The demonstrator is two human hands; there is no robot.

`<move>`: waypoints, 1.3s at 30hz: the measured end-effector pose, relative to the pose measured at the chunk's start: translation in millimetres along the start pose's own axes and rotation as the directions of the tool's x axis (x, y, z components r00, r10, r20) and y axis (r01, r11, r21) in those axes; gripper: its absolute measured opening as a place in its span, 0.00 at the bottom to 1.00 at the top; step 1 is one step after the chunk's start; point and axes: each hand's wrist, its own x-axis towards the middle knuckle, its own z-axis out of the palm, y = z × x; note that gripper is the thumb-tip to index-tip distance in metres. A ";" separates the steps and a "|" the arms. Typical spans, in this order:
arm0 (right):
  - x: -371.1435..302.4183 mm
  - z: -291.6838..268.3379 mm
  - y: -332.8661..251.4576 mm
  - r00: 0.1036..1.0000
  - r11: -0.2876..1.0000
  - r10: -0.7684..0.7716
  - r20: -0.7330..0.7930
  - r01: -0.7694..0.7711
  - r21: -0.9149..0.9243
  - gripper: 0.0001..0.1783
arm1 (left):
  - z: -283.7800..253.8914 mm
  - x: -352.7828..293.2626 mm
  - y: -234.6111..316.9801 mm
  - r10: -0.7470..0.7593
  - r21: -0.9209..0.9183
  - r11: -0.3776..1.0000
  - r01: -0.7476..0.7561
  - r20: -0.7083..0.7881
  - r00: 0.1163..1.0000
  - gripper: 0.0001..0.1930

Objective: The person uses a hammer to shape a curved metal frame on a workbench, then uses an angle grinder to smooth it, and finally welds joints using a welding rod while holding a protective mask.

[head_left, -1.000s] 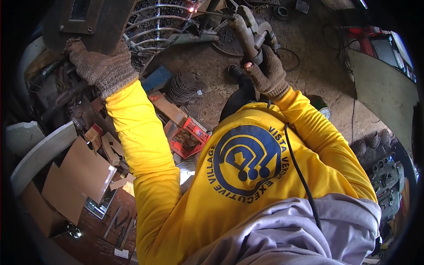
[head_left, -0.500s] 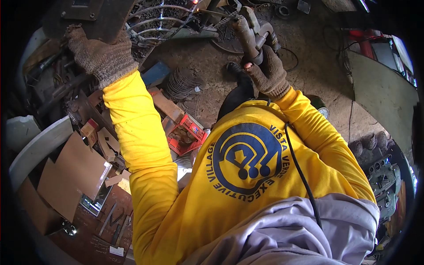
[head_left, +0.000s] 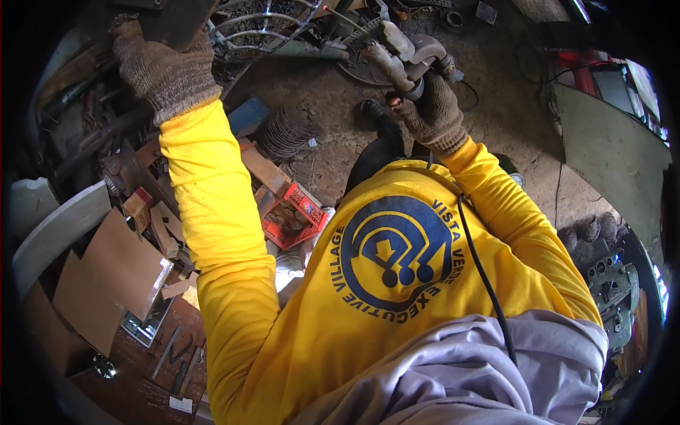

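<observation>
My left hand [head_left: 170,74], in a brown knit glove, is closed on the lower edge of a dark welding shield [head_left: 176,23], partly cut off at the top. In my gloved right hand [head_left: 433,119] is the handle of a worn electrode holder [head_left: 388,62]; a bare fingertip shows through the glove. A thin welding rod [head_left: 348,21] sticks out from the holder toward the upper left, its tip glowing orange. Just left of that tip is a curved metal grille [head_left: 263,32] of several bent bars, and the rod appears apart from it.
Below the grille lie a coil of wire [head_left: 290,133] and a red plastic crate [head_left: 301,218]. Cut cardboard [head_left: 113,273] and metal scraps crowd the left side. A cable [head_left: 485,283] runs over my yellow shirt. At right stand a large panel [head_left: 613,142] and a metal engine part [head_left: 610,301].
The shield has moved up, away from my body. The electrode holder has tilted and shifted slightly left, and the bright glow on the grille's edge is gone; the rod's tip still glows.
</observation>
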 end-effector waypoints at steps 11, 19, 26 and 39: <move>6.8 11.9 -6.7 0.996 0.965 -0.087 0.005 0.086 -0.247 0.30 | -31.8 10.2 -8.0 0.361 0.738 0.427 -0.523 0.392 0.846 0.24; 2.5 3.5 -7.0 1.000 0.973 0.008 0.001 -0.008 -0.230 0.31 | -24.5 4.7 4.0 0.388 0.810 -0.157 -0.564 0.576 0.719 0.26; -9.3 -15.0 -4.8 1.000 0.958 -0.022 -0.006 0.019 -0.285 0.35 | -101.2 -40.7 15.5 0.273 0.874 0.105 -0.475 0.434 0.859 0.24; 0.1 0.9 -9.0 0.999 0.958 -0.025 0.032 0.033 -0.285 0.25 | -131.2 -117.5 53.1 -0.060 0.174 0.982 0.069 -0.056 0.997 0.28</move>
